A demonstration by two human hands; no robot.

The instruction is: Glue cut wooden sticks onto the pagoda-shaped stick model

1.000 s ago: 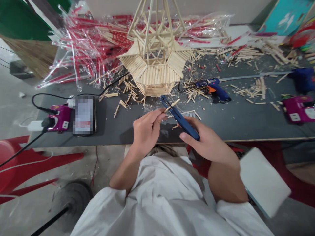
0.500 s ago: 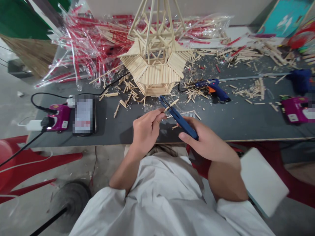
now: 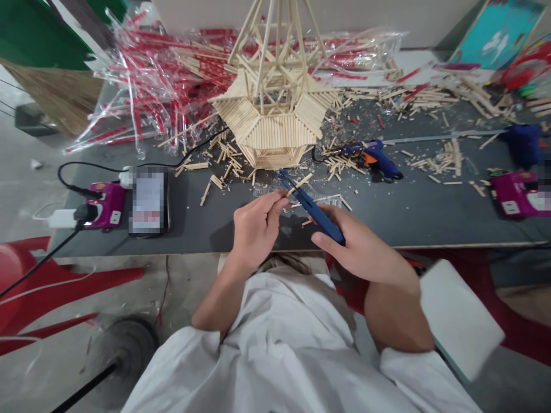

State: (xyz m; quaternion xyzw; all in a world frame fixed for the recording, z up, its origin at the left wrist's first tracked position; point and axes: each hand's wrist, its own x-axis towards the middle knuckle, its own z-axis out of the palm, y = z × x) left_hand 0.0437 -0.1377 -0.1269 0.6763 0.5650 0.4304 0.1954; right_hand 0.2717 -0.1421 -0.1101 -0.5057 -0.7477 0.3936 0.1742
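Pinched between the fingertips of my left hand [image 3: 257, 226] is a thin wooden stick [image 3: 303, 181], slanting up to the right. My right hand [image 3: 356, 244] is closed around the blue handles of a cutting tool [image 3: 322, 219], which looks like pliers or a cutter. Its jaws point up and left, and the stick crosses them. Whether the blades touch the stick I cannot tell. Just beyond both hands stands a lantern-like model made of wooden sticks [image 3: 279, 131], with slatted panels and tall slanting bars.
A blue glue gun [image 3: 379, 159] lies right of the model among scattered stick pieces [image 3: 443, 160]. Plastic-wrapped sticks [image 3: 163, 74] pile up at the back left. A phone [image 3: 148, 201] and a purple power socket [image 3: 105, 206] with cables are at left; another purple socket [image 3: 512, 193] is at right.
Almost nothing differs. The view has shifted very slightly; both hands keep the same hold on the stick and the cutting tool.
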